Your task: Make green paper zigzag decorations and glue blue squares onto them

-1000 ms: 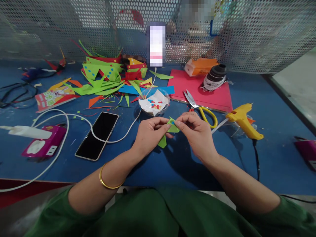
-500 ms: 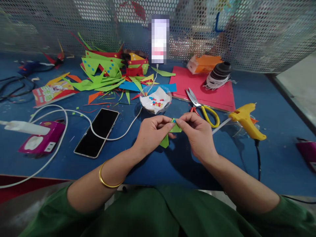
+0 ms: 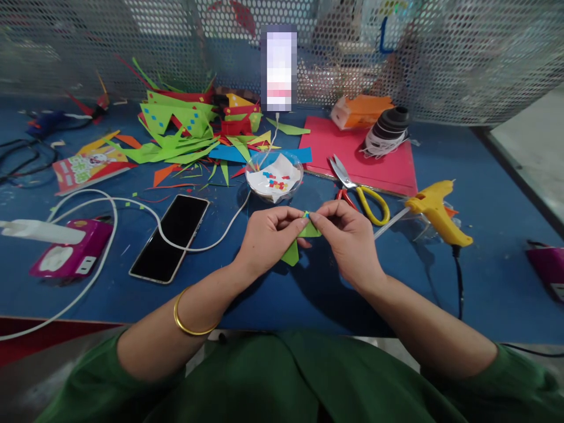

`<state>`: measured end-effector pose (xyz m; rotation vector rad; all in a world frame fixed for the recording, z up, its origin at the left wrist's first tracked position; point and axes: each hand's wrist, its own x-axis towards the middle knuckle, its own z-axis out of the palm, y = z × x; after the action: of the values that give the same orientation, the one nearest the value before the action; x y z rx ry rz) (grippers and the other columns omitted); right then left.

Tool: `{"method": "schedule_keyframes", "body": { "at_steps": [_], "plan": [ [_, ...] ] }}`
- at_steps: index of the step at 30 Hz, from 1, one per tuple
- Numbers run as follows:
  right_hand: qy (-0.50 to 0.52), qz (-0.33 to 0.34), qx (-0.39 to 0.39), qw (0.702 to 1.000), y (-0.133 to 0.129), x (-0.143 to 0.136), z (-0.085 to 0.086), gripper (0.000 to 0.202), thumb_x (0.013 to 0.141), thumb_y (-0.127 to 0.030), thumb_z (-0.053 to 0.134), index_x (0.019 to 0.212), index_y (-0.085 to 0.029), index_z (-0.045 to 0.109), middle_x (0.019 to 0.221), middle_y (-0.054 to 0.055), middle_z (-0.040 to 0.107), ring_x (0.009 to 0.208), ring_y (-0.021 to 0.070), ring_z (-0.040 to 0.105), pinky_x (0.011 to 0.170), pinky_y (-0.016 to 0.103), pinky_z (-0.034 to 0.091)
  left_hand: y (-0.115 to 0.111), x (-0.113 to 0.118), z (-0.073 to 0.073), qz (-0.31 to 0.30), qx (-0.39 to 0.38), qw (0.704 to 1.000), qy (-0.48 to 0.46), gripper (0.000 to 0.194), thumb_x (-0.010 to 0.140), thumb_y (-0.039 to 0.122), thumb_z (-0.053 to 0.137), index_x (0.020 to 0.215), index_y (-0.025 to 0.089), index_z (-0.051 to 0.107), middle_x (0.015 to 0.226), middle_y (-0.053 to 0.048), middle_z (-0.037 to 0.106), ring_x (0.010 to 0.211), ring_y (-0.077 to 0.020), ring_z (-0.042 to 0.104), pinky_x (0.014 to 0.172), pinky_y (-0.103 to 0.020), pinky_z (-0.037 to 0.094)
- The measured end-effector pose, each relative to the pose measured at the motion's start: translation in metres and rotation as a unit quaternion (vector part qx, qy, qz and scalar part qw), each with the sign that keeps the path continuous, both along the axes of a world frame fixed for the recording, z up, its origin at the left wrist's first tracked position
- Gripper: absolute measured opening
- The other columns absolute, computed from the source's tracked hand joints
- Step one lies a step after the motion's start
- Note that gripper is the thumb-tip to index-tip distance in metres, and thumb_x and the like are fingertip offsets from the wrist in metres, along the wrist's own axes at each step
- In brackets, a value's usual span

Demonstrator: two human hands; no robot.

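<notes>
Between my two hands is a light-green paper piece, with one flap hanging below my left fingers. My left hand pinches its upper edge between thumb and forefinger. From the other side my right hand pinches the same edge, the thumb tips close together. A small blue spot shows on the green between the thumbs. Just beyond the hands stands a clear bowl lined with white paper, holding several tiny red, blue and yellow paper bits. Scissors with red and yellow handles lie past my right hand.
A yellow glue gun lies at right, its cord running to the front edge. At left are a black phone, a white cable and a purple power strip. Green paper cutouts pile up behind; red sheets lie back right.
The whole view shifts slightly, so things appear a little further left. Both hands keep their pinch on the green paper, and the blue spot between the thumbs shows less.
</notes>
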<state>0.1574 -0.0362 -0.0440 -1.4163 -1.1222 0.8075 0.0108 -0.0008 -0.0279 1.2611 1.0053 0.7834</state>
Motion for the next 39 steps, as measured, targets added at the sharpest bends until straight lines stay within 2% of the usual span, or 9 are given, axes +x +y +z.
{"method": "schedule_keyframes", "body": {
  "at_steps": [3, 6, 9, 12, 15, 18, 30, 39],
  "plan": [
    [-0.029, 0.002, 0.01, 1.0, -0.001, 0.002, 0.004, 0.011, 0.083, -0.027, 0.069, 0.076, -0.021, 0.063, 0.079, -0.001, 0.06, 0.076, 0.014, 0.056, 0.074, 0.032, 0.046, 0.001, 0.0, 0.0, 0.009, 0.001, 1.0, 0.004, 0.017, 0.081, 0.03, 0.071, 0.087, 0.015, 0.073, 0.071, -0.003, 0.074, 0.056, -0.0145, 0.072, 0.048, -0.018, 0.051],
    [-0.132, -0.019, 0.074, 0.988, -0.002, 0.008, 0.009, 0.002, 0.085, -0.023, 0.068, 0.083, -0.023, 0.067, 0.084, 0.001, 0.061, 0.082, 0.0164, 0.058, 0.078, 0.034, 0.047, 0.002, 0.0, 0.0, 0.015, -0.004, 1.0, 0.002, 0.02, 0.08, 0.033, 0.074, 0.087, 0.015, 0.073, 0.065, -0.002, 0.072, 0.054, -0.0149, 0.071, 0.045, -0.018, 0.049],
    [-0.263, -0.02, 0.157, 0.952, -0.002, 0.015, 0.012, 0.007, 0.087, -0.022, 0.069, 0.092, -0.025, 0.072, 0.093, 0.003, 0.064, 0.091, 0.0194, 0.061, 0.084, 0.038, 0.047, 0.004, -0.001, -0.001, 0.018, -0.007, 1.0, -0.004, 0.021, 0.08, 0.035, 0.074, 0.087, 0.015, 0.074, 0.064, -0.002, 0.071, 0.054, -0.0155, 0.071, 0.046, -0.019, 0.05],
    [-0.355, -0.007, 0.193, 0.915, -0.001, 0.018, 0.011, 0.006, 0.088, -0.026, 0.069, 0.093, -0.028, 0.073, 0.093, 0.003, 0.067, 0.09, 0.0205, 0.063, 0.085, 0.04, 0.045, 0.004, -0.001, -0.002, 0.013, 0.0, 1.0, -0.004, 0.021, 0.081, 0.033, 0.072, 0.091, 0.016, 0.077, 0.065, -0.002, 0.072, 0.055, -0.0149, 0.071, 0.048, -0.02, 0.052],
    [-0.412, -0.016, 0.205, 0.888, 0.0, 0.018, 0.008, 0.005, 0.088, -0.028, 0.069, 0.091, -0.029, 0.073, 0.091, 0.002, 0.069, 0.088, 0.0203, 0.064, 0.088, 0.041, 0.043, 0.003, -0.001, -0.001, 0.01, -0.002, 1.0, 0.002, 0.021, 0.082, 0.033, 0.071, 0.094, 0.017, 0.078, 0.067, -0.002, 0.073, 0.055, -0.0149, 0.071, 0.048, -0.02, 0.053],
    [-0.43, -0.024, 0.223, 0.874, -0.001, 0.017, 0.007, 0.004, 0.088, -0.027, 0.069, 0.089, -0.029, 0.073, 0.09, 0.002, 0.07, 0.087, 0.0201, 0.065, 0.088, 0.041, 0.042, 0.002, -0.001, 0.0, 0.01, -0.008, 1.0, 0.002, 0.021, 0.082, 0.032, 0.071, 0.094, 0.017, 0.078, 0.067, -0.002, 0.073, 0.055, -0.0144, 0.071, 0.048, -0.019, 0.052],
    [-0.437, -0.034, 0.207, 0.874, -0.001, 0.015, 0.007, 0.004, 0.088, -0.028, 0.069, 0.087, -0.028, 0.072, 0.089, 0.002, 0.069, 0.088, 0.0205, 0.065, 0.088, 0.041, 0.042, 0.001, 0.0, 0.0, 0.013, -0.019, 1.0, -0.007, 0.018, 0.08, 0.029, 0.071, 0.091, 0.016, 0.077, 0.073, -0.003, 0.076, 0.056, -0.0153, 0.072, 0.049, -0.021, 0.056],
    [-0.41, -0.026, 0.182, 0.894, -0.003, 0.011, 0.006, 0.004, 0.088, -0.025, 0.066, 0.086, -0.026, 0.069, 0.09, 0.003, 0.068, 0.089, 0.0212, 0.063, 0.088, 0.041, 0.041, 0.001, 0.0, -0.002, 0.011, -0.015, 1.0, -0.013, 0.021, 0.079, 0.03, 0.072, 0.094, 0.015, 0.078, 0.075, -0.004, 0.076, 0.059, -0.0165, 0.073, 0.052, -0.021, 0.057]
  ]
}}
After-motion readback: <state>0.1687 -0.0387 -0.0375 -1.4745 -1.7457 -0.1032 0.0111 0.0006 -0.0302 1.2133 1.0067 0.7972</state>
